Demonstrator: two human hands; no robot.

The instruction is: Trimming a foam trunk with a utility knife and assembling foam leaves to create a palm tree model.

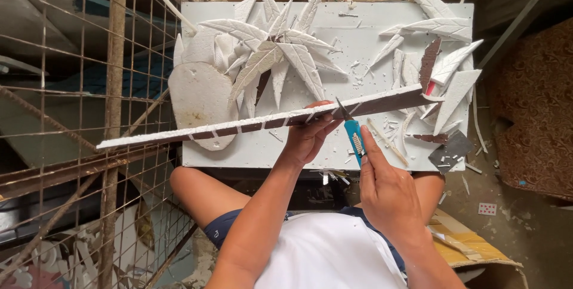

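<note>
— Where's the strip right now?

— The long foam strip [239, 127] runs across in front of you, above the white board [370, 38], tilted down to your left. Your left hand [307, 137] is clamped around its middle; your right hand [388, 190] is closed on the blue craft knife [353, 137], blade tip touching the strip's edge.

— How far along are you?

— I'd judge partway: notches show along the strip's middle, while the long left end looks uncut. Finished foam leaves [280, 50] already lie piled on the board, with shavings [388, 125] scattered beside them.

— Anything else nearby?

— A rusty wire grid [77, 86] on your left.
</note>
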